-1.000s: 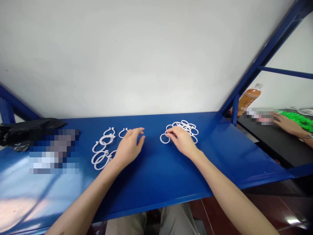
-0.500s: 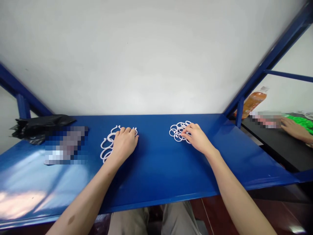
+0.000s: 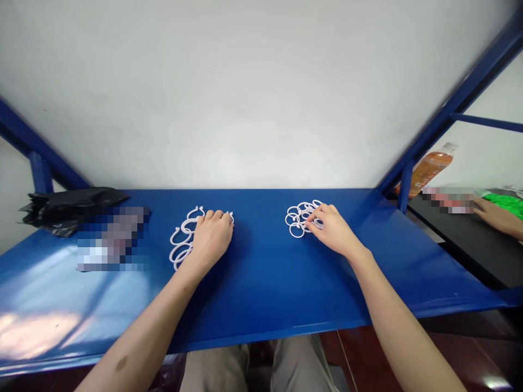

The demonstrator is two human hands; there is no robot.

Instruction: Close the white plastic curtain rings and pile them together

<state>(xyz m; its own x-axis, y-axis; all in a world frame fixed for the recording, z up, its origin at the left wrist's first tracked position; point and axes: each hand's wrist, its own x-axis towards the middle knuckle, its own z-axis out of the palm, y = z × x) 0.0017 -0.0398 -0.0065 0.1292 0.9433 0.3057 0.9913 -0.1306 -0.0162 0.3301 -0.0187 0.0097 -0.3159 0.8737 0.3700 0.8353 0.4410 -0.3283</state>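
Observation:
White plastic curtain rings lie in two groups on the blue table [image 3: 265,283]. Some in the left group [image 3: 180,253] are split, with small knobs at their ends. My left hand [image 3: 212,234] rests palm down over that group, its fingers curled round a ring whose knobbed end [image 3: 231,216] shows past the fingertips; the rest of the grip is hidden. At the right group [image 3: 296,230], where rings overlap, my right hand [image 3: 330,226] has thumb and forefinger closed in a pinch on a ring. Other rings partly show under its palm.
A black plastic bag [image 3: 81,204] and a blurred-out object [image 3: 116,237] lie at the left. Blue frame bars [image 3: 461,103] slope up at both sides. Past the right one are a bottle [image 3: 433,169], a black table [image 3: 457,239], another person's hand [image 3: 496,215] and something green [image 3: 509,202].
The view has shifted slightly. My right hand has moved a little over its rings, and the rings beneath it lie somewhat differently. My left hand stays at its group.

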